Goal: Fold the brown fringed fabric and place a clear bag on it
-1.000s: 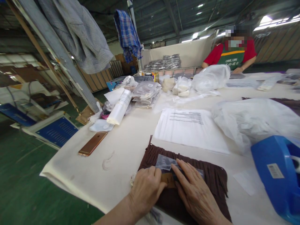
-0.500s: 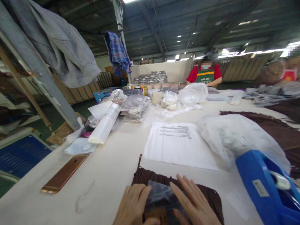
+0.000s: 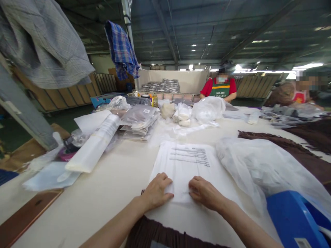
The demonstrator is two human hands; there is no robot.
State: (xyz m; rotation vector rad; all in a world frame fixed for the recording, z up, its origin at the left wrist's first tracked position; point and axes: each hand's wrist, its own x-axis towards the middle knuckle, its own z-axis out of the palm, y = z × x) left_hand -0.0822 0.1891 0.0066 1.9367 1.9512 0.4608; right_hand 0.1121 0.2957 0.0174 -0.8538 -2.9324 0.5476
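A flat white plastic bag (image 3: 190,172) printed with dark lines of text lies in the middle of the table. My left hand (image 3: 159,191) is at its near left edge, thumb and curled fingers closing on the plastic. On the near right edge my right hand (image 3: 203,191) pinches the bag between thumb and bent fingers. Below my wrists lies a dark brown fringed textile (image 3: 157,236), partly cut off by the bottom of the view. A scrap of dark plastic film (image 3: 159,244) shows on top of it.
To the right are a blue tape dispenser (image 3: 292,215) and a crumpled clear bag (image 3: 258,165). A plastic roll (image 3: 94,143), packed bags (image 3: 139,119) and a phone (image 3: 28,217) lie left. Brown fringed fabric (image 3: 279,143) is far right. A co-worker (image 3: 219,88) is across the table.
Both hands have left the brown fringed textile and reached forward to the white printed bag's near edge. Their spread fingers have closed. The view has shifted, so the textile sits lower.
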